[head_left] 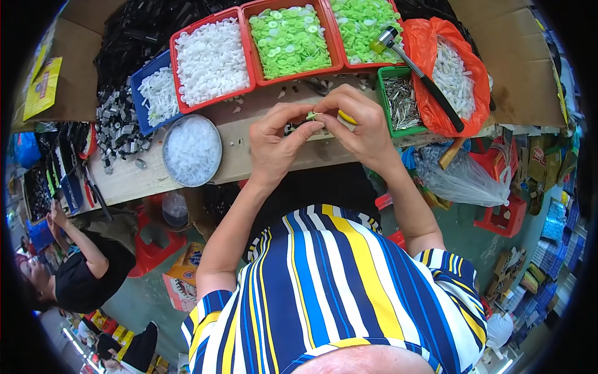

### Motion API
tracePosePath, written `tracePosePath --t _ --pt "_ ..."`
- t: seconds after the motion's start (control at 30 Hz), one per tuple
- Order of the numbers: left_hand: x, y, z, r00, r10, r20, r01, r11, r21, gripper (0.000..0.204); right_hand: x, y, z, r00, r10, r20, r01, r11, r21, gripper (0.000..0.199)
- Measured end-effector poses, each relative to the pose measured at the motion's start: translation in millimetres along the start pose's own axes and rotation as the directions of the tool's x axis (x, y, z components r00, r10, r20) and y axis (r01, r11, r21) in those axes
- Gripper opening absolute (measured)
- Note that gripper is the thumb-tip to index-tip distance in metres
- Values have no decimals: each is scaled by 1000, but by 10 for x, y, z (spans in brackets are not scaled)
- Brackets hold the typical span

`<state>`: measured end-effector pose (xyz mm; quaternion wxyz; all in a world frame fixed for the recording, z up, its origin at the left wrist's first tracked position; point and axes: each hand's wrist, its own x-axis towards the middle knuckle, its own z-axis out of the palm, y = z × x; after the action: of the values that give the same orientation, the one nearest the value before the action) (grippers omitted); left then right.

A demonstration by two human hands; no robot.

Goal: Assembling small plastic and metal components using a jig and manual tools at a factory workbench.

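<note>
Between the two hands, above the bench edge: a small green piece (311,116), in front of the wearer's chest and on the near side of the trays.
Long axis: piece too small and too covered by fingers to be sure; seems to run roughly left to right.
Key relation, my judgement: the line from one pinch to the other; the piece sits on that line, neither hand clearly nearer.
Left hand (273,137): thumb and forefinger drawn narrow on the piece, from its left.
Right hand (361,124): thumb and forefinger pinching from its right; tips meet or nearly meet the left's.
Yellow strip (347,117): at the right hand's fingers; cannot tell if gripped or lying beyond.
Straight beyond: middle red tray (299,76) of green discs.
Right of right hand: green box (408,132) of metal pins, near; then red bag (476,100) of white pieces, hammer (433,92) lying across it.
Left of left hand: round bowl (164,156) of whitish pieces, on the bench (146,181); blue tray (137,106) farther off.
Far left: another person (93,277), well apart.
</note>
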<state>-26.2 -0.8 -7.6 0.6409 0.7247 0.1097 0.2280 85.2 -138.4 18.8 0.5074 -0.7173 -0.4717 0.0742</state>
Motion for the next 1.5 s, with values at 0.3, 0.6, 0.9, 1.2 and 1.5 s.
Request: tracePosePath --t 0.3,0.6,0.9,1.2,1.5 --pt "-86 -80 -20 1000 -11 -19 12 999 32 23 -97 19 144 998 51 -46 -48 997 62 10" --pt "-140 -150 -154 989 147 -5 -144 973 179 27 -105 -36 263 999 46 3 -46 998 43 8" --pt "-250 -242 -333 896 432 99 -388 657 646 45 -158 121 389 1000 9 -10 -11 988 -157 10" --pt "-451 -303 -312 876 409 256 -442 468 765 38 -182 206 420 997 -7 74 29 956 -293 8" --pt "-374 -377 -291 812 416 409 -545 288 787 37 -162 255 384 996 16 91 6 970 -241 11"
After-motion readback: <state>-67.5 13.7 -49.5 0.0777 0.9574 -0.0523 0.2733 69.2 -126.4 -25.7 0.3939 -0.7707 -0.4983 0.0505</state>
